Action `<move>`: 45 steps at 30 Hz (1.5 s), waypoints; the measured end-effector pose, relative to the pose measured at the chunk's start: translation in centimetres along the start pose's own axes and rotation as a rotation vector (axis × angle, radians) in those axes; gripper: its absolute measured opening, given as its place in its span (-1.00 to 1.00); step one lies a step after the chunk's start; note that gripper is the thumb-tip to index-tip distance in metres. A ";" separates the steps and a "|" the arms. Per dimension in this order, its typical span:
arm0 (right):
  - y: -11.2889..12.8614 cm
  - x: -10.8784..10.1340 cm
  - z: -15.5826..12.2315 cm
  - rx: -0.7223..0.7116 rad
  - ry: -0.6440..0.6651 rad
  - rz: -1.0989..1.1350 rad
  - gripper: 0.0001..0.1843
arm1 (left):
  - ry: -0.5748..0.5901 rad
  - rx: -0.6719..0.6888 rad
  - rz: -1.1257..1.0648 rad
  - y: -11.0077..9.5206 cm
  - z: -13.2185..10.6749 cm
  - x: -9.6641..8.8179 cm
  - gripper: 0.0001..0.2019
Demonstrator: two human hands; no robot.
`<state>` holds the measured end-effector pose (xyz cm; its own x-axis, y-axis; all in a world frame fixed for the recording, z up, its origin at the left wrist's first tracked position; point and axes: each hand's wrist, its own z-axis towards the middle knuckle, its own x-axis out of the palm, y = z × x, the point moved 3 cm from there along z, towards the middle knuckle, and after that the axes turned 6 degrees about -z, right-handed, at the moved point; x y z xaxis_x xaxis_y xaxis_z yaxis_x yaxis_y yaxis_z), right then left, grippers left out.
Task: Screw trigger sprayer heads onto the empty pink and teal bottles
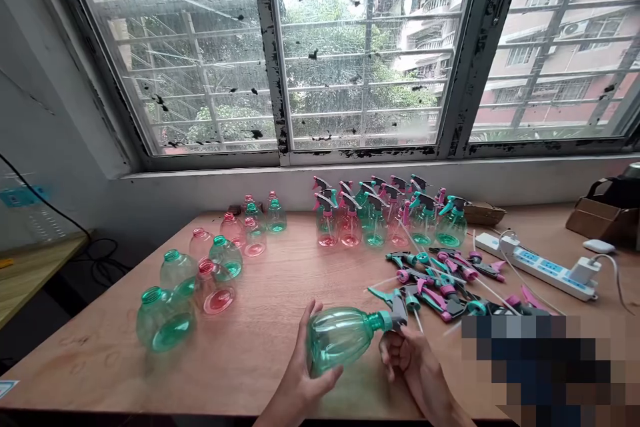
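Note:
My left hand (307,367) is wrapped round the base of a clear green spray bottle (343,339), which lies nearly on its side above the table's front part. A green-and-grey trigger spray head (399,309) sits at the bottle's neck, pointing right. My right hand (411,359) has curled fingers against the lower side of that head, with the fingertips partly hidden. Just behind, a pile of loose pink, green and black spray heads (450,280) with thin tubes lies on the table. On the left stand several open bottles without heads, among them a green bottle (165,320) and a pink bottle (215,288).
Several spray bottles with heads fitted (375,220) stand in rows below the window. A white power strip (537,265) with a plugged-in charger lies at the right. Behind it is a brown cardboard box (603,213). The wooden table (90,357) ends close in front of me.

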<state>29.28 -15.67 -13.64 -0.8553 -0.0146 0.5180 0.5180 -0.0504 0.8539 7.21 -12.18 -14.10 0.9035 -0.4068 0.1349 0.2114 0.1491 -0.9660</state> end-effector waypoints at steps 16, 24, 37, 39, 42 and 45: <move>-0.3 0.3 -0.4 -0.101 -0.018 -0.287 -0.56 | -0.144 -0.078 -0.081 -1.1 -0.3 1.0 -0.08; -1.1 -0.3 -0.2 -0.081 -0.140 -0.340 -0.54 | -0.116 -0.036 -0.036 -0.2 0.1 0.1 0.18; -0.3 0.5 -0.2 -0.076 -0.147 -0.393 -0.55 | -0.086 -0.086 -0.108 -1.1 0.3 0.5 -0.06; -0.3 0.4 -0.3 -0.074 -0.161 -0.395 -0.54 | -0.090 -0.096 -0.146 -0.7 0.2 0.4 0.02; -0.5 0.3 -0.5 -0.050 -0.150 -0.414 -0.51 | -0.111 -0.100 -0.161 -0.9 0.3 0.4 0.07; -0.5 0.3 -0.5 -0.024 -0.114 -0.451 -0.51 | -0.094 -0.094 -0.162 -1.6 0.7 0.6 -0.05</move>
<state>28.79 -16.18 -13.96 -0.9874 0.1242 0.0986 0.0930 -0.0500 0.9944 7.62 -12.04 -12.31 0.8921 -0.3325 0.3060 0.3250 0.0016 -0.9457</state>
